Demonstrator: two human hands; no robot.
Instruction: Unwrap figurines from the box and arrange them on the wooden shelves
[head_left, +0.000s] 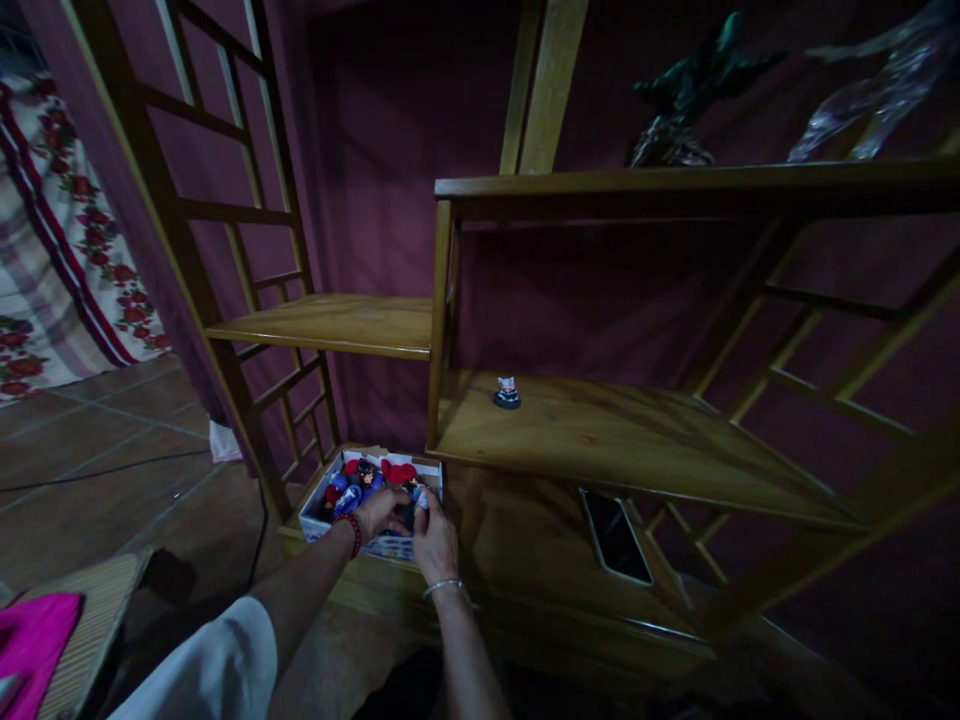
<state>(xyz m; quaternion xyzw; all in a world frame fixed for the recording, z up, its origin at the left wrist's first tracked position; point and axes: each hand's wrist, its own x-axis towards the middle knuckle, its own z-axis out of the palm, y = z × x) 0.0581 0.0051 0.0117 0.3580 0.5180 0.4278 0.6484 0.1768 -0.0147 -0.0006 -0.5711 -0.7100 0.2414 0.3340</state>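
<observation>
A white cardboard box [315, 528] filled with small red, blue and dark figurines [349, 492] stands on the low left ledge of the shelf unit. Over its front right part, both hands come together at one small figurine [421, 497] with light blue and white on it. My right hand [438, 540], wearing a silver bracelet, pinches this figurine from the right. From the left, my left hand [380, 512], with a red bead bracelet, curls its fingers at the figurine's dark lower part. The fingers hide much of it. Another small figurine [507, 393] stands upright on the middle shelf.
The wooden shelf unit [600, 440] has uprights and lattice sides. A phone-like dark slab [616, 537] lies on the bottom board. A green sculpture [697, 95] and a clear glass one [874, 85] stand on the upper shelf. Bright pink cloth [34, 640] lies at lower left.
</observation>
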